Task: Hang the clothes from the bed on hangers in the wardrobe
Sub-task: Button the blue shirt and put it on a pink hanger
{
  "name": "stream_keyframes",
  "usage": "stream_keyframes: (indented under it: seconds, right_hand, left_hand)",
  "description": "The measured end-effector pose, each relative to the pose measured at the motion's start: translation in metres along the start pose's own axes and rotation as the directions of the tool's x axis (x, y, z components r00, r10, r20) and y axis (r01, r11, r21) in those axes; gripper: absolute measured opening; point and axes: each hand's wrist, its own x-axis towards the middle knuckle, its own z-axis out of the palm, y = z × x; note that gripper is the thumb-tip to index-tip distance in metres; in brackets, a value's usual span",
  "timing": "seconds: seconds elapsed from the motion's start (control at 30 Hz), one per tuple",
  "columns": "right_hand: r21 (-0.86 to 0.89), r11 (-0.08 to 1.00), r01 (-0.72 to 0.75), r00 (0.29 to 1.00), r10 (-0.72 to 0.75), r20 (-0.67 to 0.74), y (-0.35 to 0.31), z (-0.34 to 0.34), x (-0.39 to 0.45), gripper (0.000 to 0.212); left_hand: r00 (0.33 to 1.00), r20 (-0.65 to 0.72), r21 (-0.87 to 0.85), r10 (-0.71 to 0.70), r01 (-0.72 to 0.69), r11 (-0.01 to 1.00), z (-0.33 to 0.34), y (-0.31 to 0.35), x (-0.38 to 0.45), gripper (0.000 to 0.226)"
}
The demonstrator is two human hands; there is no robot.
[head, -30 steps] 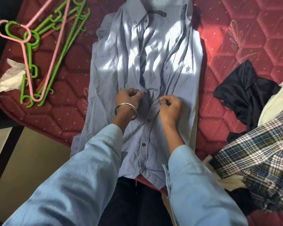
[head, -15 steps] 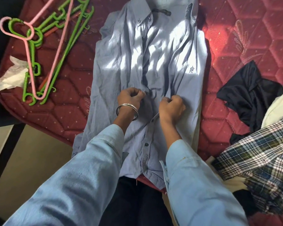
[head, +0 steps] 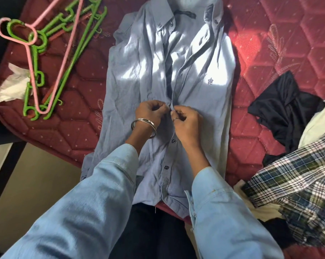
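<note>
A light blue button-up shirt (head: 139, 71) lies flat, collar away from me, on the red quilted mattress (head: 288, 43). My left hand (head: 150, 113), with a metal bangle on the wrist, pinches the left edge of the shirt's front placket at mid-chest. My right hand (head: 186, 120), wearing a ring, pinches the right edge of the placket right beside it. The two hands almost touch at one button. Below them the lower buttons are fastened; above them the shirt front gapes open. A pile of green hangers (head: 72, 53) with one pink hanger (head: 32, 58) lies at the mattress's left.
A black garment (head: 285, 113), a cream cloth (head: 318, 128) and a plaid shirt (head: 296, 176) are heaped on the mattress at the right. Crumpled white paper (head: 10, 86) lies by the hangers. The mattress's near-left edge drops to a beige floor (head: 36, 184).
Both hands have drawn closer together on the placket and now meet at a button. The view has shifted slightly, so the shirt sits a little further right in the frame.
</note>
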Motion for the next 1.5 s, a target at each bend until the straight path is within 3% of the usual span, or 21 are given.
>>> stream_keyframes:
  seconds: [0.13,0.33,0.43,0.53,0.63,0.73,0.87,1.03,1.27,1.4,1.5]
  right_hand:
    - [0.185,0.956,-0.229,0.973,0.229,0.019,0.007,0.002,0.004,0.02]
    - [0.401,0.813,-0.421,0.907,0.381,0.18,0.003,0.001,0.008,0.023]
    - [0.41,0.815,-0.41,0.912,0.353,0.211,0.007,0.0,0.01,0.022]
    - [0.319,0.896,-0.308,0.951,0.284,0.12,0.007,0.002,0.008,0.019]
    - [0.256,0.94,-0.225,0.974,0.218,0.056,0.004,0.001,0.008,0.012]
    - [0.248,0.949,-0.197,0.978,0.171,0.12,0.002,-0.004,0.008,0.009]
    - [0.311,0.895,-0.32,0.939,0.255,0.231,0.001,-0.01,0.014,0.019]
    - [0.331,0.866,-0.376,0.907,0.272,0.32,-0.002,-0.016,0.026,0.014]
    - [0.161,0.974,-0.161,0.974,0.13,0.187,0.006,-0.004,0.03,0.014]
    - [-0.121,0.988,0.098,0.994,-0.092,0.05,0.005,0.003,0.022,0.005]
    - [-0.175,0.968,0.178,0.982,-0.186,-0.031,0.006,0.006,0.014,0.009]
  left_hand:
    - [0.999,0.039,0.005,0.003,-0.003,1.0,0.003,0.007,-0.004,0.015]
    - [0.993,0.103,-0.05,-0.05,0.055,0.997,0.003,0.008,-0.004,0.02]
    - [0.997,0.078,0.027,-0.029,0.027,0.999,0.004,0.008,-0.003,0.02]
    - [1.0,0.021,0.104,-0.003,0.001,0.995,0.005,0.007,0.0,0.019]
    - [1.0,-0.003,0.059,-0.018,0.019,0.998,0.006,0.009,-0.001,0.014]
    - [0.997,-0.036,-0.031,-0.069,0.068,0.997,0.005,0.012,-0.003,0.006]
    - [0.99,-0.087,-0.065,-0.115,0.109,0.992,0.004,0.014,-0.003,0.016]
    - [0.986,-0.107,-0.01,-0.129,0.129,0.992,0.006,0.015,-0.001,0.013]
    - [0.993,-0.102,0.213,-0.057,0.078,0.974,0.008,0.024,-0.001,0.015]
    - [0.994,-0.074,0.145,-0.081,0.091,0.985,0.008,0.024,-0.003,0.021]
    - [0.992,-0.087,0.131,-0.094,0.105,0.986,0.009,0.028,-0.002,0.016]
